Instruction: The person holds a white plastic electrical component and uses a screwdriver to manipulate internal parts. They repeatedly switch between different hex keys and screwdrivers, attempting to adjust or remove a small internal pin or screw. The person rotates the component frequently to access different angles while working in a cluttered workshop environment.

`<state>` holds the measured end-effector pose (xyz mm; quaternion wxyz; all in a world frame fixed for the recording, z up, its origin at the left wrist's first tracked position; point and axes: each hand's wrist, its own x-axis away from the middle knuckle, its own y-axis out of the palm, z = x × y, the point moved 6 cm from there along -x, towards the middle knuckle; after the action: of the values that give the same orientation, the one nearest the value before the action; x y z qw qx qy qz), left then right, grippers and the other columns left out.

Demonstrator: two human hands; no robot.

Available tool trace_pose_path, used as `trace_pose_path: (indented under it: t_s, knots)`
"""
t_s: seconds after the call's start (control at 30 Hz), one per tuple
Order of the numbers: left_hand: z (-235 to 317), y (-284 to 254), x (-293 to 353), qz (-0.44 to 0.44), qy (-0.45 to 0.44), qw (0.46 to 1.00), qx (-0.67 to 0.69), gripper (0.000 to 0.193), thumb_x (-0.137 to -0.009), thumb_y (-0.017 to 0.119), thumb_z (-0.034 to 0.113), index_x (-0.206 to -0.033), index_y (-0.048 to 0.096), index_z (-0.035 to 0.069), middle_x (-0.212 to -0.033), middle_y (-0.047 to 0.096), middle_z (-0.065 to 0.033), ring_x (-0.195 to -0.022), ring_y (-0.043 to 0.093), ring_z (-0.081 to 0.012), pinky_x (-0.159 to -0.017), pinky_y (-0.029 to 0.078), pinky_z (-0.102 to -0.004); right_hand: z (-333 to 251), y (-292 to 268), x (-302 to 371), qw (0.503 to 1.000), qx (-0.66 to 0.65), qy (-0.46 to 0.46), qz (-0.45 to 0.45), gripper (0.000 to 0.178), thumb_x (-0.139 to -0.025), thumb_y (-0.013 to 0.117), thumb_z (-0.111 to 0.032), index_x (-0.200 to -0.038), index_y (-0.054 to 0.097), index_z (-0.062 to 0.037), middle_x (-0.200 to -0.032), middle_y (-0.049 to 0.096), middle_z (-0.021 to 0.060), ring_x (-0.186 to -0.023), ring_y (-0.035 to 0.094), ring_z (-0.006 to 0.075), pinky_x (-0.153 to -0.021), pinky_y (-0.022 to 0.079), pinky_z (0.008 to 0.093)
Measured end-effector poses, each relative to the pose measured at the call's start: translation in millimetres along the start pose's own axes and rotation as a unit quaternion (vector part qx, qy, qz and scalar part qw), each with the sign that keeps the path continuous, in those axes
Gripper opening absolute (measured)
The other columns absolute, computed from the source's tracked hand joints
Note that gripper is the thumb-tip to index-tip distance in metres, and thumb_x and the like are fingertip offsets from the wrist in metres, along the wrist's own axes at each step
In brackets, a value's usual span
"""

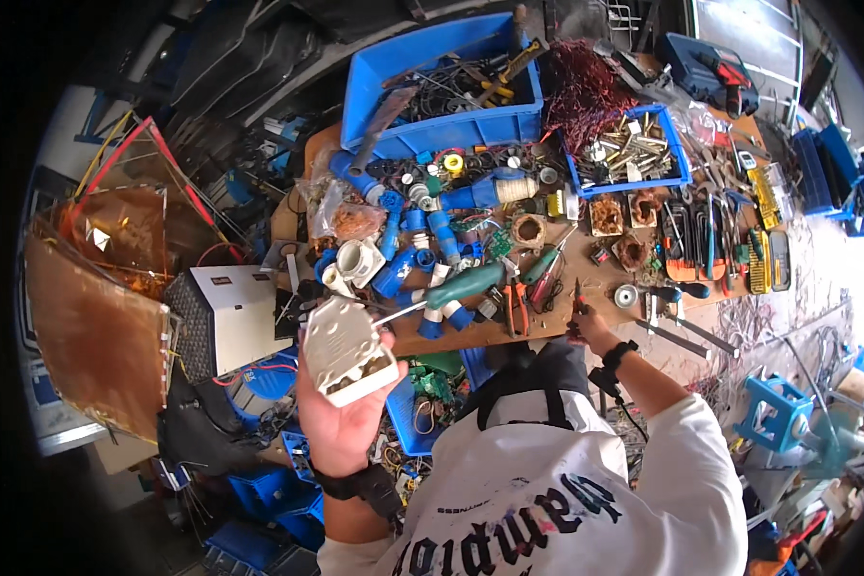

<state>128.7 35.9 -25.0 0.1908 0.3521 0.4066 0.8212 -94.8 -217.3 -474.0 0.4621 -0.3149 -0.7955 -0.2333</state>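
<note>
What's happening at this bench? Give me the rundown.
A person stands at a cluttered wooden workbench. Their left hand holds up a cream plastic housing, its open end showing parts inside. Their right hand rests at the bench edge gripping a small red-handled tool, tip pointing away. Just ahead lie a green-handled screwdriver and orange-handled pliers, amid blue and white pipe fittings. Blue bins of parts sit farther back.
</note>
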Motion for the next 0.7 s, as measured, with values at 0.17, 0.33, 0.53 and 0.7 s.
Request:
trace_pose_path:
  t_s: [0.17,0.33,0.53,0.7]
  knots:
    - [0.0,-25.9,-2.5,0.071,0.04,0.997,-0.013,0.056,-0.103,0.04,0.046,-0.146,0.044,0.01,-0.127,0.061,-0.0194,-0.115,0.06,-0.0409,-0.087,0.053,-0.0626,-9.6,2.3,-31.0,0.989,0.056,-0.091,0.1,0.023,-0.096,0.059,-0.016,-0.116,0.052,-0.0073,-0.081,0.061,0.007,-0.065,0.063,0.0166,-0.055,0.053,0.0334]
    - [-5.7,-31.2,-8.4,0.087,0.044,0.995,-0.004,0.055,-0.103,0.04,0.046,-0.146,0.043,0.01,-0.131,0.058,-0.0204,-0.114,0.061,-0.0416,-0.087,0.053,-0.0629,-37.5,3.4,-29.9,0.966,0.067,-0.221,0.112,0.07,-0.086,0.07,-0.018,-0.144,0.038,0.0037,-0.128,0.059,0.0206,-0.122,0.055,0.03,-0.101,0.044,0.0368]
    - [-17.1,-17.0,-18.9,0.034,0.018,0.999,0.018,0.057,-0.103,0.039,0.046,-0.148,0.039,0.01,-0.13,0.057,-0.021,-0.113,0.058,-0.0399,-0.089,0.051,-0.0624,-123.1,33.4,67.6,0.915,0.243,-0.295,0.133,0.068,-0.086,0.067,-0.012,-0.144,0.036,0.0037,-0.137,0.049,0.0239,-0.133,0.043,0.0368,-0.109,0.038,0.0419]
    - [-24.0,-1.8,-32.1,-0.033,-0.01,0.999,0.023,0.061,-0.103,0.039,0.045,-0.15,0.034,0.007,-0.13,0.056,-0.023,-0.111,0.062,-0.04,-0.084,0.055,-0.0624,-237.6,87.6,278.7,0.747,0.273,-0.605,0.049,0.06,-0.085,0.064,-0.008,-0.142,0.043,-0.0021,-0.147,0.041,0.0212,-0.137,0.039,0.0402,-0.114,0.031,0.0478]
